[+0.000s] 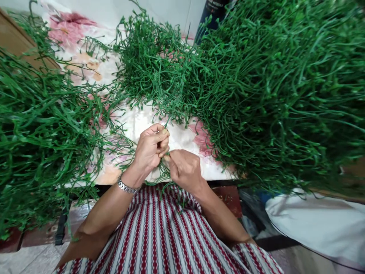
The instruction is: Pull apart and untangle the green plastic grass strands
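Note:
My left hand [152, 144], with a metal watch band at its wrist, is closed in a pinch on a thin green artificial plant stem [167, 121]. Its tip pokes up past the thumb and forefinger. Just below and to the right, my right hand [184, 167] is curled shut on the lower part of the same green strand, close against the left hand. Most of what its fingers grip is hidden. More green stems [162, 173] hang beneath both hands, over the table edge and onto the striped clothing.
A large heap of green stems [285, 87] fills the right side, joined to a smaller pile [154, 57] at the back. Another heap [42, 129] lies left, by a cardboard box [23, 38]. A dark cylinder [212, 17] stands behind. Flowered cloth [139, 118] covers the table.

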`<action>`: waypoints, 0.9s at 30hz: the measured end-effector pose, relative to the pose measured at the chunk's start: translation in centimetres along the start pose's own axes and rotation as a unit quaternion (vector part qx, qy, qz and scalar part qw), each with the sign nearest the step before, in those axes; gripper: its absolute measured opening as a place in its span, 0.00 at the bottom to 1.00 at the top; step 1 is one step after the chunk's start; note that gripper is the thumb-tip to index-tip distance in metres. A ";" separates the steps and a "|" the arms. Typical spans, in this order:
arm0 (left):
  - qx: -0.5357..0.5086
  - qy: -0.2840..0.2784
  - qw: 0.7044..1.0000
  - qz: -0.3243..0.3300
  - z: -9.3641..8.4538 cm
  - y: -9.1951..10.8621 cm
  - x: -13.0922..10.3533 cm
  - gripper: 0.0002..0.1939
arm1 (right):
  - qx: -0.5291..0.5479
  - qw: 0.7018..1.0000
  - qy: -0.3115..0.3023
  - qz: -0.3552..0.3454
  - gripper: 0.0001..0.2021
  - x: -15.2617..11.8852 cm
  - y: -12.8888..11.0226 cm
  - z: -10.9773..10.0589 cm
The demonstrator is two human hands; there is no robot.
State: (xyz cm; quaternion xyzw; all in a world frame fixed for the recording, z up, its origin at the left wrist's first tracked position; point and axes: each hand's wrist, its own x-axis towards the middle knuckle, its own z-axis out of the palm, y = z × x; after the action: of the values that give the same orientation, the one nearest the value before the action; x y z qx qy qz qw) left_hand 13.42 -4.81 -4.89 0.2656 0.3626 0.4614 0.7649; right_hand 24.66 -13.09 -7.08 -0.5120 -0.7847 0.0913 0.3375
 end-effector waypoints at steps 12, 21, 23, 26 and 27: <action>0.043 -0.027 0.998 0.038 0.8 1.1 -1.9 0.11 | -0.326 0.941 -0.056 0.074 0.08 2.0 5.2 -4.6; 0.038 -0.031 0.997 0.057 -0.4 1.6 -2.6 0.09 | -0.278 0.958 -0.040 0.059 0.18 1.4 3.9 -6.0; 0.029 -0.040 0.997 0.060 -0.3 1.6 -2.6 0.09 | -0.212 0.976 0.032 0.033 0.14 1.6 3.3 -6.2; 0.009 -0.055 0.997 0.061 0.0 1.8 -2.4 0.08 | -0.032 0.999 0.008 -0.010 0.11 1.9 2.0 -5.6; 0.002 -0.055 0.996 0.066 0.1 2.0 -2.4 0.08 | 0.023 0.998 -0.055 -0.023 0.11 2.0 1.6 -5.2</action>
State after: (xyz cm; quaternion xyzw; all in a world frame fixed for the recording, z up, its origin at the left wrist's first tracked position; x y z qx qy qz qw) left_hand 11.75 -6.13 -2.58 0.3158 0.3026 0.4945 0.7512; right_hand 28.61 -11.72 -3.04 -0.4798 -0.8116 0.1294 0.3071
